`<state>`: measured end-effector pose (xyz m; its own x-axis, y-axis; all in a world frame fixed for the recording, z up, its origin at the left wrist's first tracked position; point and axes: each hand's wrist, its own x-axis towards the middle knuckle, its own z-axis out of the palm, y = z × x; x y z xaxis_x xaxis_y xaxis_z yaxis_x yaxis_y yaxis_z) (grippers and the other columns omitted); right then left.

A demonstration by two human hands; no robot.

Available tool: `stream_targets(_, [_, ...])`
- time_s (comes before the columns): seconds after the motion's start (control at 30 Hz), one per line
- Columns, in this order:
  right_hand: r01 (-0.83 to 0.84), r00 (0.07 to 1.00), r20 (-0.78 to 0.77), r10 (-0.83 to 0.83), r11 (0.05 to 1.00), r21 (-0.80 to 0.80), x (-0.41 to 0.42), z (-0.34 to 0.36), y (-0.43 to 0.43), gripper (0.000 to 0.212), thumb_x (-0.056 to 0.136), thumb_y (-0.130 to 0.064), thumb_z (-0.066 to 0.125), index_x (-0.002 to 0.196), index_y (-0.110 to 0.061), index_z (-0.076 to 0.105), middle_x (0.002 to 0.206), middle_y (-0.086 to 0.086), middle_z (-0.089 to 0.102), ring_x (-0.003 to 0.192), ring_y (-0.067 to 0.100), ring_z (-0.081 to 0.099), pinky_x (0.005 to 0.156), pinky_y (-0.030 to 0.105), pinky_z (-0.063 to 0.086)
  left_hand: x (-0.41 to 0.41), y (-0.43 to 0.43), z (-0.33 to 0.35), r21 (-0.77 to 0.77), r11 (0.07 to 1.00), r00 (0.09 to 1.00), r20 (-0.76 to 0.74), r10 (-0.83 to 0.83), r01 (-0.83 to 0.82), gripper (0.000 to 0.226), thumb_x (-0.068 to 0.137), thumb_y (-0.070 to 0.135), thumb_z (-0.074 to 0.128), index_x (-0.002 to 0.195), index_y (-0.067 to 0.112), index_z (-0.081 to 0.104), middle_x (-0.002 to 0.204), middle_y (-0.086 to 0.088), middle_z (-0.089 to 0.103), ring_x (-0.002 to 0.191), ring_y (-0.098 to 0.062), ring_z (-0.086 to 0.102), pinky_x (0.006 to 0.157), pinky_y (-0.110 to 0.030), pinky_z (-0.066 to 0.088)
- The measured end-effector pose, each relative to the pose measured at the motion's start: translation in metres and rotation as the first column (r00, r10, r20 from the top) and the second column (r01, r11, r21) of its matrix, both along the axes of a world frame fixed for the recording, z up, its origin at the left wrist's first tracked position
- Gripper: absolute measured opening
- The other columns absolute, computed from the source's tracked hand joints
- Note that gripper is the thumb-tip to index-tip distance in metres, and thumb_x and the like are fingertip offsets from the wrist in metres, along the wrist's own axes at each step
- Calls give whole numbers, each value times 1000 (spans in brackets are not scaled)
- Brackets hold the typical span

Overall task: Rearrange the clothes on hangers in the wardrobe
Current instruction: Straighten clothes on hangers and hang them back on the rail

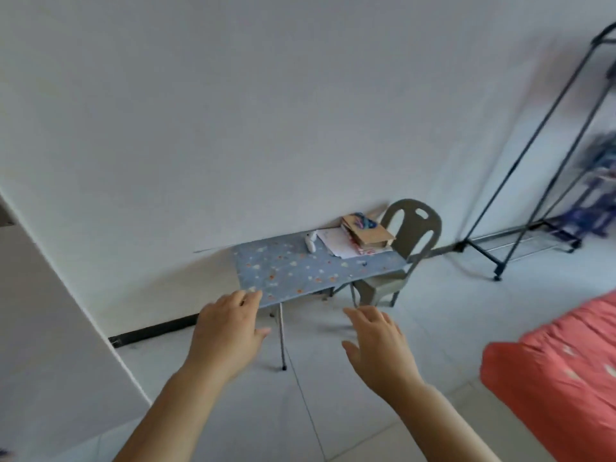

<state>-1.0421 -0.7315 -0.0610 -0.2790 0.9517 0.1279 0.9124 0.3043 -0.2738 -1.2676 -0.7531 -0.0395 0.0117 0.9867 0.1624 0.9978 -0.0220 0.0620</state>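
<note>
A black metal garment rack [520, 181] stands at the far right against the wall, with blurred blue and purple clothes [600, 168] hanging at its right edge. Both of my hands are raised in front of me over the floor, far from the rack. My left hand [226, 331] has relaxed fingers and holds nothing. My right hand [380, 345] is spread open and empty too.
A small folding table [300, 271] with a blue patterned top stands by the wall, with papers and a cardboard box [363, 233] on it. A grey plastic chair [400, 255] sits beside it. A bed with a red cover [560, 371] fills the lower right. A white wall corner [60, 321] juts in at left.
</note>
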Motion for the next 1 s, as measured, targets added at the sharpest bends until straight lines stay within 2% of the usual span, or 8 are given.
stream_targets(0.23, [279,960,-20,-279,960,-10,189,-2,-27,54,89,-35,53,139,-31,33,135,-7,40,123,18,39,102,29,28,192,37,0,-43,959,960,12,-281,281,61,92,49,43,144,23,25,135,6,41,121,-15,42,94,-28,37])
stream_targets(0.4, [470,883,-11,-470,883,-2,342,-4,-62,53,90,-35,52,139,-32,33,133,-8,40,124,17,36,105,28,23,366,49,-4,-56,868,869,51,-492,494,60,91,49,46,142,23,28,137,6,41,124,-14,40,102,-29,32])
stream_targets(0.53, [626,779,-22,-626,780,-31,439,-7,-98,53,91,-35,52,139,-31,32,133,-6,41,125,18,36,106,30,25,489,42,-10,-97,756,762,82,-642,647,60,91,49,45,142,25,26,138,6,40,126,-14,38,104,-30,29])
stream_targets(0.73, [808,588,-3,-809,587,-48,551,-17,-146,56,89,-36,53,140,-30,33,137,-6,41,126,17,36,107,30,26,632,27,-22,-139,570,580,35,-814,810,64,90,52,43,145,27,22,142,7,34,129,-14,34,105,-30,26])
stream_targets(0.83, [869,490,-5,-872,489,-70,597,-26,-163,56,88,-37,54,140,-29,35,137,-7,41,126,16,36,107,29,25,695,23,-30,-164,478,489,36,-871,863,65,90,51,44,145,26,21,146,5,31,134,-15,29,109,-31,23])
stream_targets(1.0, [932,356,17,-934,354,-72,676,-38,-173,56,90,-35,53,142,-27,33,134,-7,41,126,15,35,105,29,25,803,26,-45,-187,320,333,43,-942,929,63,90,48,46,145,26,22,142,5,35,130,-16,33,105,-30,26])
